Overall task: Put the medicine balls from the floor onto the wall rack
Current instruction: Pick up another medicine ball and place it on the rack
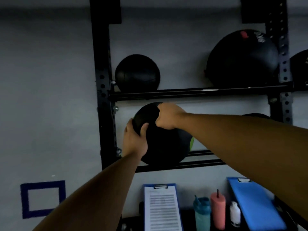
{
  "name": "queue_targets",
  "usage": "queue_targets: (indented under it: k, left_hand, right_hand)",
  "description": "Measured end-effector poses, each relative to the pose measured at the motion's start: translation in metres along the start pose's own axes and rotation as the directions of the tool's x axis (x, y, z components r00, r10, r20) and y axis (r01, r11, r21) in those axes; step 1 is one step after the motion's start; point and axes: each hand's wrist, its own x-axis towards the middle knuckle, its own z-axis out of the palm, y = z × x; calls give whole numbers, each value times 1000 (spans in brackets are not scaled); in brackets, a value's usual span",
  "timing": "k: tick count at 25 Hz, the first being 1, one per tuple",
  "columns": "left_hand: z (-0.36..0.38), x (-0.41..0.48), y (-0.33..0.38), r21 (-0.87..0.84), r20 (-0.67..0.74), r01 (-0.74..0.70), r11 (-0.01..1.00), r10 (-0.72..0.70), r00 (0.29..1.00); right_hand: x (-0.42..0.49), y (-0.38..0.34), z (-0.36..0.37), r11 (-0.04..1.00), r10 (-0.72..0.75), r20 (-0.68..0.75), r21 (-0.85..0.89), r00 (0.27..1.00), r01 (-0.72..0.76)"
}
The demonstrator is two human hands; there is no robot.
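Ball going onto the lower rail of the wall rack (pixel 196 93), both hands on it.

Your left hand (pixel 135 140) cups the medicine ball (pixel 164 144) from below-left, fingers spread; your right hand (pixel 168 116) presses over its top. It sits at the lower rails, not yet released. Count on the rack: two balls on the upper rail, part of a third at the right edge, another partly hidden behind your right arm. The floor is out of view, so you cannot tell what remains.
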Motion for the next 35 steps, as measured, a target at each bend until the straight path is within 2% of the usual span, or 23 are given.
queue_targets:
  k: [3, 6, 8, 10, 12, 16, 21, 24, 28, 31, 33, 35]
  left_hand:
    - [7, 42, -46, 70, 29, 49, 996, -51, 998]
    - [21, 78, -104, 236, 54, 96, 967, -112, 992]
    - [25, 111, -128, 383, 52, 90, 919, -119, 992]
    - [25, 142, -140, 473, 110, 37, 880, -101, 989]
    - [25, 163, -150, 454, 162, 2, 891, -85, 983]
    - [50, 182, -153, 348, 145, 13, 938, -67, 987]
    - [78, 191, -144, 183, -19, 175, 967, -175, 984]
    - [77, 184, -141, 149, -83, 179, 973, -168, 982]
    - [74, 175, -132, 330, -108, 205, 921, -179, 978]
    - [63, 171, -126, 568, -55, 225, 791, -236, 970]
    - [58, 161, -118, 678, 31, 168, 715, -257, 966]
    - [57, 145, -103, 685, 104, 65, 726, -185, 977]
  right_hand:
    - [56, 3, 55, 997, 23, 47, 69, 999, -26]
    - [109, 13, 122, 993, 61, 101, 95, 993, -71]
    - [146, 12, 143, 997, 22, 96, 68, 995, -29]
    - [174, 5, 152, 998, 10, 135, 59, 991, -18]
    - [203, 5, 170, 999, -23, 154, 37, 988, 17]
    - [239, 40, 195, 998, -22, 179, 62, 984, 11]
    - [253, 77, 204, 981, -58, 151, 193, 987, 28]
    - [245, 80, 200, 966, -68, 111, 256, 991, 38]
    - [233, 84, 202, 969, -131, 47, 217, 990, 118]
    - [207, 103, 199, 933, -306, 151, 242, 940, 265]
    - [183, 131, 190, 927, -340, 171, 226, 925, 299]
    - [159, 165, 176, 950, -279, 192, 200, 941, 241]
